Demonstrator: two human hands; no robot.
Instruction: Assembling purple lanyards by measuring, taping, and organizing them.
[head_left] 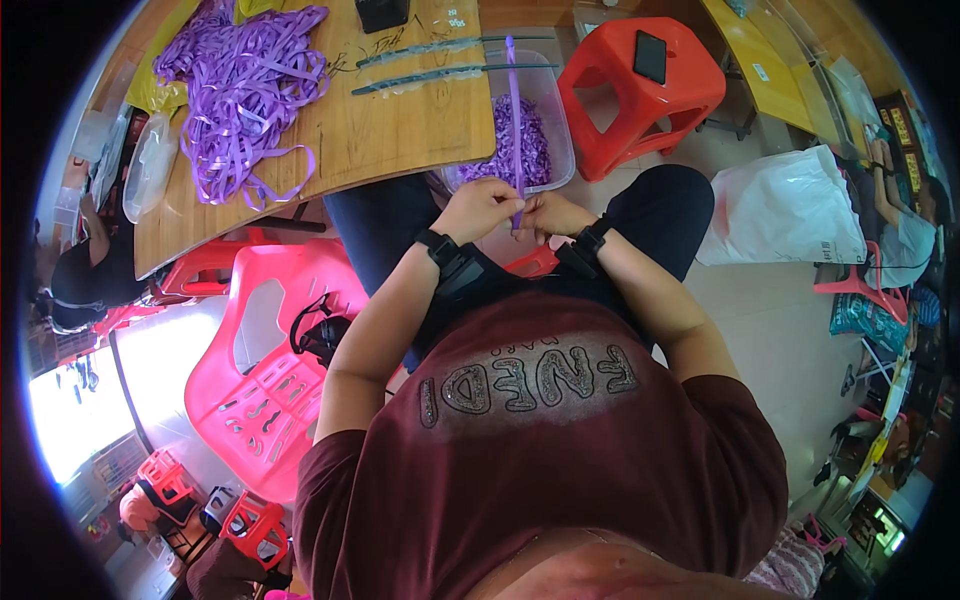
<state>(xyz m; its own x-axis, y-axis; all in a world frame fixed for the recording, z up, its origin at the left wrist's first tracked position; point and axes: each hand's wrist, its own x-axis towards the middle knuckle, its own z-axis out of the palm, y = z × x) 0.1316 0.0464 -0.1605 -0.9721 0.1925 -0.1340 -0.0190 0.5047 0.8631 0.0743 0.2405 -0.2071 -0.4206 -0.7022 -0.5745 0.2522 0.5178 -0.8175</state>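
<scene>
A purple ribbon strip runs straight away from me over the tub, its near end between my hands. My left hand pinches the strip from the left with thumb and forefinger. Close beside it, my right hand has its fingers closed at the same near end. Beyond my hands, a clear plastic tub holds a heap of small purple pieces. On the table's left part lies a large tangled pile of purple ribbon.
Two dark thin rods lie taped on the wooden table, reaching past its edge. A red stool carries a phone. A white sack stands right; a pink chair is left. Other people sit at both sides.
</scene>
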